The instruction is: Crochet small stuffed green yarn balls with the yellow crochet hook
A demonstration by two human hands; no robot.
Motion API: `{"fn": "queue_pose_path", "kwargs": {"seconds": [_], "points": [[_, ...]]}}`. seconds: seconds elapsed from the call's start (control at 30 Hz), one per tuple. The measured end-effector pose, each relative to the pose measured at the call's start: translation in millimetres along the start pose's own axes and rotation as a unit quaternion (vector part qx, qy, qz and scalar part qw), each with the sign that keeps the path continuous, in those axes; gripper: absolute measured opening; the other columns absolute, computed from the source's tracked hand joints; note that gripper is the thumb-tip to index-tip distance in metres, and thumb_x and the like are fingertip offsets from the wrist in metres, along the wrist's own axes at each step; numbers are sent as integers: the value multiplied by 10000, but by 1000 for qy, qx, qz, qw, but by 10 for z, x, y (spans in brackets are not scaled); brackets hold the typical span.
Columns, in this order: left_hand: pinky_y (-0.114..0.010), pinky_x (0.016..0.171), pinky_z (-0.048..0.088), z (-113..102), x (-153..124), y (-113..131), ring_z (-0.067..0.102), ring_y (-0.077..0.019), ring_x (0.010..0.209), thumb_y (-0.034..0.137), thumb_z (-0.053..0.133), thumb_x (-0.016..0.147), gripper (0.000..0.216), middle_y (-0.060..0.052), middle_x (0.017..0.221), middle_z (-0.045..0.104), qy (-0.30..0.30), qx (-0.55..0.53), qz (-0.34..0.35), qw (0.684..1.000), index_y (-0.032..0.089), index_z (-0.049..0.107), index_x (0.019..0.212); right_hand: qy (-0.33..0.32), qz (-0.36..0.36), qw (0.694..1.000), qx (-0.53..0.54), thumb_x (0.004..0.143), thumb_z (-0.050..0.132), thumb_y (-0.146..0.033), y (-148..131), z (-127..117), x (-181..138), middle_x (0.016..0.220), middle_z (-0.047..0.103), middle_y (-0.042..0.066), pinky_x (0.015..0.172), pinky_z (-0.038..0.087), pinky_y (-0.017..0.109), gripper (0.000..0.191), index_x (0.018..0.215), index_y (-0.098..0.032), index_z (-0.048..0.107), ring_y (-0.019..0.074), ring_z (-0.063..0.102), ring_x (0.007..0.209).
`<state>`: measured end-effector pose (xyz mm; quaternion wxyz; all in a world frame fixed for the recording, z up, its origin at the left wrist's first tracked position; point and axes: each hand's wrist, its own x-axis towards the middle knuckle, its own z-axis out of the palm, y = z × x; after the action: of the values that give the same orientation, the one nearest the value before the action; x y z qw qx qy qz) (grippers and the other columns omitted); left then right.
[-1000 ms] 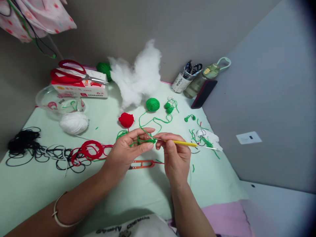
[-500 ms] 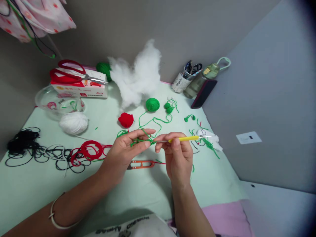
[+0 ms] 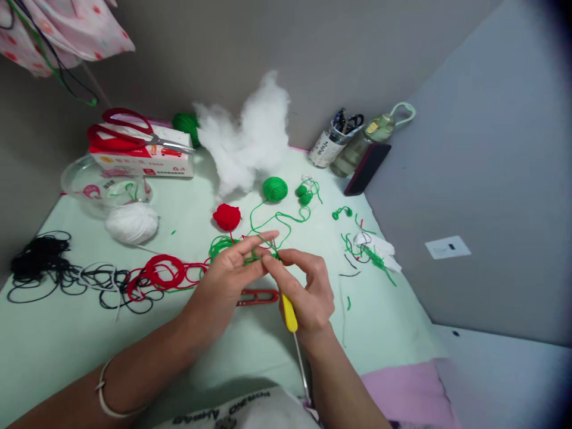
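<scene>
Green yarn (image 3: 255,257) runs through the fingers of my left hand (image 3: 227,271), which pinches it near the middle of the table. My right hand (image 3: 310,289) meets it there, holding a crochet hook (image 3: 288,313) by its yellow handle. The handle now points down toward me, with a metal shaft below it; the upper tip is hidden among the fingers. From the hands a strand leads back to a green yarn ball (image 3: 274,189). Orange thread snips (image 3: 257,297) lie on the table beneath the hands, partly covered.
A red yarn ball (image 3: 227,217), white yarn ball (image 3: 132,223) and tangled black cord (image 3: 40,256) lie leftward. Behind are white stuffing (image 3: 245,137) and red scissors (image 3: 129,134) on a box. Rightward stand a pen cup (image 3: 328,146), bottle (image 3: 357,146) and phone (image 3: 369,170); yarn scraps (image 3: 375,256) lie nearer.
My right hand has turned, swinging the hook from nearly level to steeply downward. Its fingertips have come up against my left fingers at the green yarn.
</scene>
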<state>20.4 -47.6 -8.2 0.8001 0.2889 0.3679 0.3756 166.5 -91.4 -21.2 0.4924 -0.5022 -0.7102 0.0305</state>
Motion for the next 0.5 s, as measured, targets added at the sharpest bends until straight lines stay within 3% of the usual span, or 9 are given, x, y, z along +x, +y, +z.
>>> {"fn": "queue_pose_path", "kwargs": {"seconds": [0.07, 0.17, 0.27, 0.4, 0.5], "points": [[-252, 862, 487, 5, 19, 8, 629, -141, 901, 302, 781, 835, 347, -13, 968, 703, -20, -51, -37, 998, 256, 759, 1178, 38, 56, 995, 78, 932, 634, -132, -9, -7, 33, 1030, 730, 58, 750, 583, 360, 300, 1113, -326, 775, 214, 693, 903], [-250, 910, 473, -4, 36, 10, 638, -143, 945, 273, 769, 848, 323, -24, 1025, 732, -12, -46, -25, 999, 250, 767, 1171, 102, 159, 950, 248, 991, 552, -184, 1, 5, 112, 881, 711, 40, 653, 546, 342, 247, 1016, -293, 772, 175, 643, 735], [-295, 958, 473, -15, 27, -7, 650, -182, 1031, 286, 770, 853, 338, -28, 1063, 740, -29, -2, 15, 999, 269, 757, 1191, 70, 203, 915, 340, 988, 579, -220, 22, 39, 160, 915, 726, 47, 653, 539, 324, 202, 986, -272, 774, 184, 661, 812], [-322, 967, 483, -26, 12, -35, 666, -210, 1057, 310, 776, 854, 329, -28, 1022, 758, -27, 46, 48, 997, 270, 759, 1181, 55, 211, 922, 320, 988, 580, -190, 18, 56, 139, 945, 743, 33, 681, 543, 325, 225, 1015, -288, 780, 159, 653, 768], [-314, 963, 479, -19, 29, -44, 671, -202, 1037, 307, 790, 842, 381, -26, 1011, 767, -1, 38, 43, 998, 259, 743, 1217, 31, 170, 956, 237, 971, 591, -146, 1, 43, 87, 985, 738, 41, 735, 551, 348, 275, 1073, -319, 779, 175, 667, 843]]}}
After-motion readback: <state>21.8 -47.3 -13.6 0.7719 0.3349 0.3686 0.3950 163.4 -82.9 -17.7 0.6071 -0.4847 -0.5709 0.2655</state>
